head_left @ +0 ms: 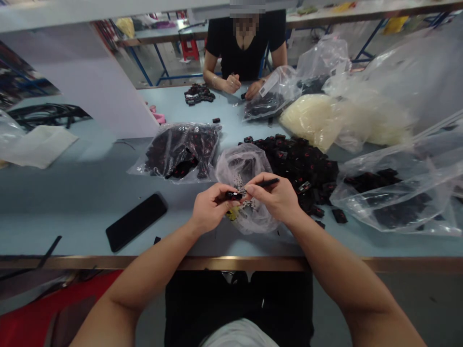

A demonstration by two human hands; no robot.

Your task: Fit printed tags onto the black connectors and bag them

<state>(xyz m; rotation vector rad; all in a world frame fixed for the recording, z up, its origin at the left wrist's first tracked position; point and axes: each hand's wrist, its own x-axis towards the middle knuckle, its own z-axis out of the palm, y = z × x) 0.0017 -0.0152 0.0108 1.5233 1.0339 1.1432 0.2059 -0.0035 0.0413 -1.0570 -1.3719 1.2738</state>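
My left hand (210,207) pinches a small black plastic piece (233,195) with a pale patch on its top. Close beside it, my right hand (275,198) is closed round a thin black pen-like tool (268,183), whose back end sticks out over the knuckles. The tool's tip by the piece is too small to make out. Beneath both hands lies an open clear plastic bag (253,224) holding many tiny whitish parts (249,204) and something yellow (232,213). Just behind my right hand spreads a large heap of similar black pieces (298,161).
A filled clear bag of black pieces (181,152) lies left, a black phone (136,221) nearer. Right is another bag of black pieces (398,202); behind stands a bag of cream-coloured contents (311,118). Across the table a person (246,53) handles black pieces beside a small pile (198,94).
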